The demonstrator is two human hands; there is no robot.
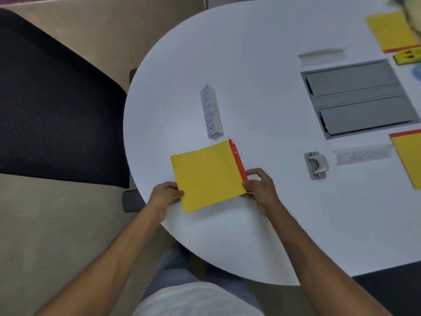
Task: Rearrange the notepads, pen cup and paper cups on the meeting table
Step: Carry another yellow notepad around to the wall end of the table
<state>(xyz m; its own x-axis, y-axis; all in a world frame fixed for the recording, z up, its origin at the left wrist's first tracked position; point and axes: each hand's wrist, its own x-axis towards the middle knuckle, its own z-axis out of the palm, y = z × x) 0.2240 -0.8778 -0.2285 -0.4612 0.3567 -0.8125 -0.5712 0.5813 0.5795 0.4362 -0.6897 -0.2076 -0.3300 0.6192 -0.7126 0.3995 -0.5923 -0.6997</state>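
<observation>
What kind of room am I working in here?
Probably an office meeting room: a rounded white table with a grey cable box set into its top, a folded name card beside the yellow notepad that the left hand and right hand hold, and a black mesh chair alongside.

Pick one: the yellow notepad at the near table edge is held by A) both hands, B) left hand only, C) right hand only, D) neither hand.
A: the left hand grips the plain left edge of the notepad, while the right hand pinches its red-bound edge.
</observation>
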